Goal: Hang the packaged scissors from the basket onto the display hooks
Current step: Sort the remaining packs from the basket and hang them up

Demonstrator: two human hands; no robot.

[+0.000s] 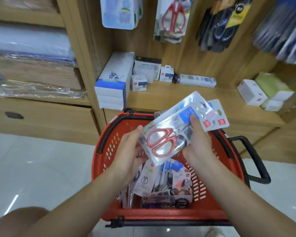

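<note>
You hold a bunch of scissors packs (162, 141) up over the red basket (108, 147). Your left hand (130, 151) grips the near left end, by the red handles. Your right hand (196, 141) pinches the middle, thumb on top. The bunch runs long ways from near left to far right. Your fingers hide under it, and I cannot count the packs. Loose packs (161, 182) lie in the basket. Hanging packs (173, 17) look blurry on the far wall.
</note>
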